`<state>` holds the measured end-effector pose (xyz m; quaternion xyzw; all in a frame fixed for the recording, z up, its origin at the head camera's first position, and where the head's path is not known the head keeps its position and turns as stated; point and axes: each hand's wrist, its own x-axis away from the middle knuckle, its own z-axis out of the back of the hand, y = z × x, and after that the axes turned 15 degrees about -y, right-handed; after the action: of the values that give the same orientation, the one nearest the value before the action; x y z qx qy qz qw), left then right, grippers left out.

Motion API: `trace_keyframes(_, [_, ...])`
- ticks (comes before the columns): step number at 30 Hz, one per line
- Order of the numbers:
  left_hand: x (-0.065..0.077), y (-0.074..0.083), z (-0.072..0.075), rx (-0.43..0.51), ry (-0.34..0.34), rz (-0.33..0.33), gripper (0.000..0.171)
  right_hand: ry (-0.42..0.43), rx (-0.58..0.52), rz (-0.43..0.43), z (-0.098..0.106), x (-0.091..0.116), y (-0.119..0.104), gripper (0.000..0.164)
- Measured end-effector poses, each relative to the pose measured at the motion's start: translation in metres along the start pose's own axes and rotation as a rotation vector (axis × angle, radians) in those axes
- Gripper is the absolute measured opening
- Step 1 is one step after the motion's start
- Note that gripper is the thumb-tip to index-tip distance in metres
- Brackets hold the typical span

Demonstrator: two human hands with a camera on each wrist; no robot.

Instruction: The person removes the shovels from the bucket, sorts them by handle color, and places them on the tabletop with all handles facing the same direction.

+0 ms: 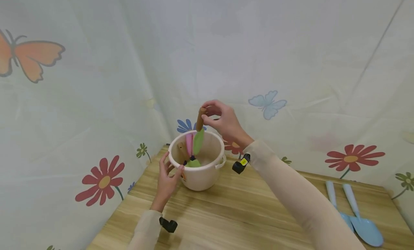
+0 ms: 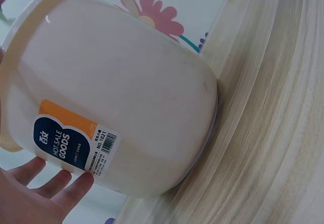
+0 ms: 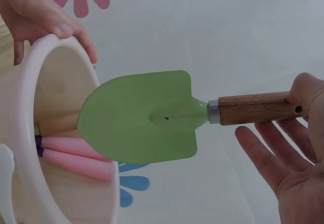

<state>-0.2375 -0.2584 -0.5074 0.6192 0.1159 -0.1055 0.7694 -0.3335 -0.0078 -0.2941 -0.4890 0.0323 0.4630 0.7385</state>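
A green garden trowel (image 3: 142, 117) hangs blade-down over the mouth of a white plastic bucket (image 1: 200, 180). My right hand (image 1: 224, 122) pinches the end of its wooden handle (image 3: 253, 107) between thumb and fingers. On the bucket's near left side rests my left hand (image 1: 167, 183), with its thumb over the rim and its fingers along the outer wall (image 2: 116, 77). Inside the bucket stand tools with pink handles (image 3: 76, 155) and one with a wooden handle (image 1: 182, 148). A green blade (image 1: 194, 163) shows low in the bucket.
Two light blue trowels (image 1: 365, 225) lie at the right of the wooden table (image 1: 245, 207), partly hidden by my right sleeve. A pale sheet (image 1: 275, 45) printed with flowers and butterflies hangs close behind and to the left of the bucket.
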Motion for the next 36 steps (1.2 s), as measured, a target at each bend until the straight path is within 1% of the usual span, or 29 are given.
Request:
trace_keyframes(4, [0.0, 0.0, -0.001, -0.001, 0.002, 0.006, 0.079, 0.034, 0.033, 0.03, 0.014, 0.009, -0.006, 0.031])
trace_keyframes(8, [0.001, 0.0, -0.002, -0.008, 0.0, 0.001, 0.08, 0.075, 0.039, 0.044, 0.026, 0.021, -0.012, 0.032])
trace_keyframes(10, [0.001, -0.001, -0.002, -0.011, 0.001, -0.006, 0.08, 0.095, 0.021, 0.054, 0.032, 0.027, -0.014, 0.031])
trace_keyframes(14, [0.001, -0.002, 0.0, -0.011, 0.005, -0.013, 0.079, 0.117, -0.051, 0.084, 0.041, 0.038, -0.016, 0.029])
trace_keyframes(19, [0.002, 0.0, 0.001, 0.003, 0.004, -0.017, 0.081, 0.114, -0.087, 0.109, 0.052, 0.049, -0.013, 0.027])
trace_keyframes(26, [0.002, -0.001, 0.002, -0.005, 0.007, -0.022, 0.079, 0.112, -0.072, 0.07, 0.066, 0.068, -0.007, 0.026])
trace_keyframes(31, [0.003, -0.002, 0.002, 0.001, 0.008, -0.012, 0.079, 0.111, -0.047, 0.062, 0.08, 0.083, -0.001, 0.027])
trace_keyframes(33, [0.003, -0.002, 0.001, 0.001, 0.009, -0.009, 0.079, 0.102, -0.032, 0.042, 0.087, 0.089, 0.002, 0.027])
trace_keyframes(36, [0.003, -0.001, 0.001, 0.002, 0.005, -0.007, 0.08, 0.088, -0.014, -0.012, 0.098, 0.102, 0.005, 0.027])
